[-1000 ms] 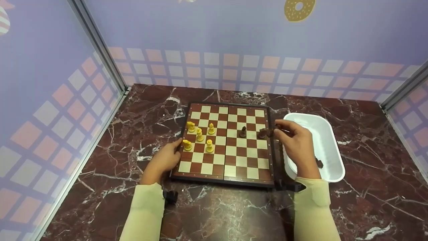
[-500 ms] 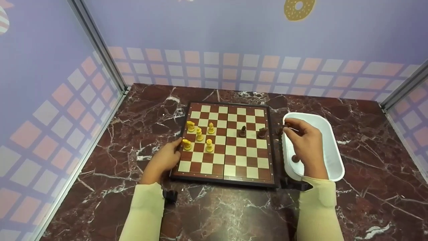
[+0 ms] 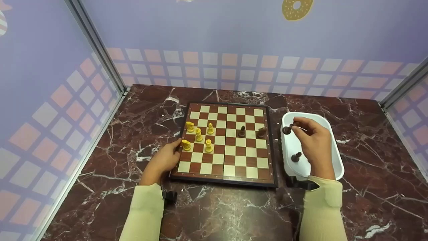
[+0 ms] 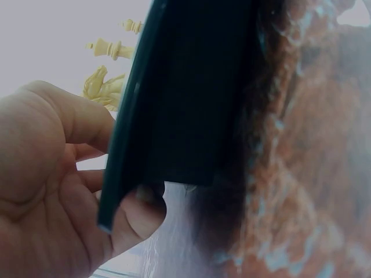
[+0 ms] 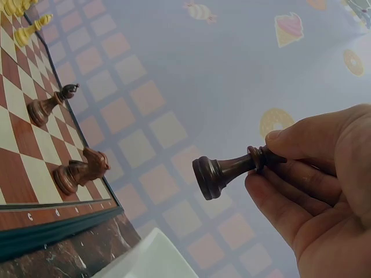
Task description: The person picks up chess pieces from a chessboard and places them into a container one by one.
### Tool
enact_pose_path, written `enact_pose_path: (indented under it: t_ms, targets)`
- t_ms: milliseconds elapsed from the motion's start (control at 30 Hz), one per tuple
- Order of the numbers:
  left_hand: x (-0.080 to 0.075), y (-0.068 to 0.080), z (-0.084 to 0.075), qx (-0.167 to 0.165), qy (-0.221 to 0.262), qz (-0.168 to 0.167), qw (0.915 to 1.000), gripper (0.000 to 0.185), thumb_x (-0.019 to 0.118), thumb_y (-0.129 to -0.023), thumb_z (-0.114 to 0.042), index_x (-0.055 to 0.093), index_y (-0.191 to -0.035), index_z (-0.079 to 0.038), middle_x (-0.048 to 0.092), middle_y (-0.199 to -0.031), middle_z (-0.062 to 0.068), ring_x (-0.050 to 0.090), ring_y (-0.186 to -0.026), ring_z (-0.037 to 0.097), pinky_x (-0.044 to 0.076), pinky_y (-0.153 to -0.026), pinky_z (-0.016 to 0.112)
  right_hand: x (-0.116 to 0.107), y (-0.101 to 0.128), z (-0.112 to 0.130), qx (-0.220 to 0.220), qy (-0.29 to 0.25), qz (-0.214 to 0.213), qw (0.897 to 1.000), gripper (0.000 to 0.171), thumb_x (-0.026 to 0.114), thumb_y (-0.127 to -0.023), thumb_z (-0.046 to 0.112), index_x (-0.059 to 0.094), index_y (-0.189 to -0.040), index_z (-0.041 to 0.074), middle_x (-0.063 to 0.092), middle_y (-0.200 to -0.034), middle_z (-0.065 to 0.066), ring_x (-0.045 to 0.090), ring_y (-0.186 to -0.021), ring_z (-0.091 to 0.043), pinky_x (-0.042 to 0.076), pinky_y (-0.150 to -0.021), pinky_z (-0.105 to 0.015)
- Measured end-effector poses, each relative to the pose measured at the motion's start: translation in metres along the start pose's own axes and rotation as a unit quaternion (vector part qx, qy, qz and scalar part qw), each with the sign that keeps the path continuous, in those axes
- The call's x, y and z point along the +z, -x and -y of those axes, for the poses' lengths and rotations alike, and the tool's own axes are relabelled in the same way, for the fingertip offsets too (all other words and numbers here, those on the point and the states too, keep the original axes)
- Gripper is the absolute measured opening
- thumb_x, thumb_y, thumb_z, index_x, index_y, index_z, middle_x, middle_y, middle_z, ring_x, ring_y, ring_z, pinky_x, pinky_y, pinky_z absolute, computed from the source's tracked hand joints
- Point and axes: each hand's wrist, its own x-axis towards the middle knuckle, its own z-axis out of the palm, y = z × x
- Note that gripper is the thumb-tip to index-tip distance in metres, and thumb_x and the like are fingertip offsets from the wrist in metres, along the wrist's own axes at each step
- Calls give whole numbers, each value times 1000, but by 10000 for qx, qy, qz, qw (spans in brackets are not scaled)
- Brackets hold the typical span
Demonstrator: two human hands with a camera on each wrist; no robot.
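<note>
Since a second ago the right hand [image 3: 312, 142] has carried its dark pawn [image 3: 287, 129] off the board's right edge and now holds it over the tray [image 3: 335, 157]. Its grip is closed on the piece: thumb and fingertips [image 5: 282, 138] pinch the pawn [image 5: 223, 169] at its head end, so it lies almost level with its round base pointing left, away from the palm. The pawn is dark brown and glossy, with a narrow neck that flares into a wide, flat, disc-like foot.

Below the hand, a second dark piece [image 3: 296, 156] rests inside the white tray, which sits on the bench just right of the board [image 3: 227, 169].

On the board, a dark bishop [image 3: 241, 131] and a dark knight [image 3: 261, 132] stand side by side on the right half; the right wrist view shows the knight [image 5: 81, 169] nearer the board's edge than the bishop [image 5: 51, 105]. Five yellow pieces [image 3: 199, 135] cluster on the left half.

The left hand [image 3: 164, 160] has not shifted. It grips the board's left rim, thumb on top beside the nearest yellow piece [image 3: 186, 145], and the left wrist view shows its fingers [image 4: 136, 214] curled under the dark edge [image 4: 185, 104].

The bench [image 3: 234, 214] is dark red marble with white veins, walled in by lilac panels with a pink check.
</note>
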Motion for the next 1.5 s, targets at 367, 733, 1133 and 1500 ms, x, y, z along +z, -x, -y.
enact_pose_path:
  t_ms: [367, 733, 1133, 1500]
  targets:
    - [0, 0, -1, 18, -15, 33, 10000, 60, 42, -93, -8, 31, -152, -7, 42, -147, 24, 53, -121, 34, 44, -88, 45, -9, -3, -7, 367, 437, -192, 9982, 28, 70, -87, 10, 72, -114, 5, 71, -98, 4, 64, -92, 3, 48, -80, -11]
    - [-2, -1, 0, 82, -87, 89, 9999, 61, 42, -92, -7, 31, -152, -6, 42, -147, 25, 56, -85, 31, 41, -65, 35, -15, -7, -17, 271, 860, -288, 9955, 26, 72, -86, 14, 73, -112, 10, 71, -96, 2, 63, -90, 7, 47, -79, -10]
    - [-2, 1, 0, 12, -1, 106, 9999, 61, 42, -93, -7, 30, -152, -8, 42, -148, 23, 57, -92, 33, 43, -68, 37, -14, -7, -24, 375, 1078, -149, 9933, 26, 70, -86, 11, 72, -112, 7, 70, -97, -2, 61, -88, 9, 47, -78, -10]
    - [-1, 1, 0, 48, -14, 68, 10000, 61, 42, -93, -8, 30, -152, -7, 42, -148, 23, 58, -95, 33, 43, -70, 37, -14, -8, -30, 644, 1475, 76, 9869, 27, 69, -88, 16, 72, -114, 9, 72, -109, -10, 58, -87, 10, 45, -77, -12]
